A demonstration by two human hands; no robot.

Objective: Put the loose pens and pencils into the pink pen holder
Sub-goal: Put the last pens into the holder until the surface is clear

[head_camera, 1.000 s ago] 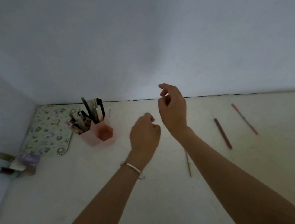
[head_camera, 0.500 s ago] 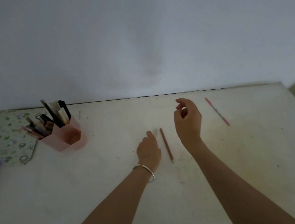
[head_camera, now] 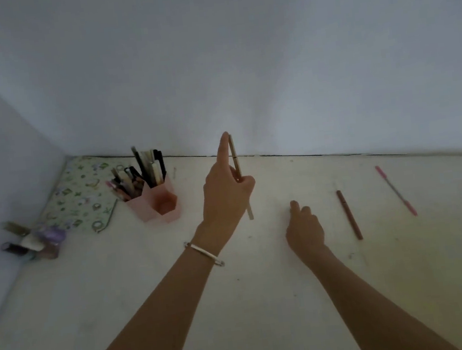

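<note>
Beige slim pencil [head_camera: 241, 179] upright, pinched by left hand [head_camera: 226, 192].
Pink hexagonal plastic pen holder [head_camera: 159, 204], pen-filled, at nine o'clock; right hand [head_camera: 305, 228] curled, empty.

Pen holder [head_camera: 156, 202] sits on the desk [head_camera: 267, 300] near the far-left corner, packed with pens in its left and rear compartments; front-right compartment shows no contents. Patterned mat [head_camera: 80, 197] lies behind-left of it, tight in the far-left corner. Cluster of small bottles [head_camera: 34, 241] at the left edge, in front of the mat. Left hand [head_camera: 226, 192] is raised above mid-desk, right of the holder, with a pencil [head_camera: 240, 176] held near-upright. Right hand [head_camera: 305, 228] rests on the desk, right of the left hand. One pen [head_camera: 349, 214] lies just right of the right hand; another pen [head_camera: 395, 190] further right, toward the far edge.
</note>
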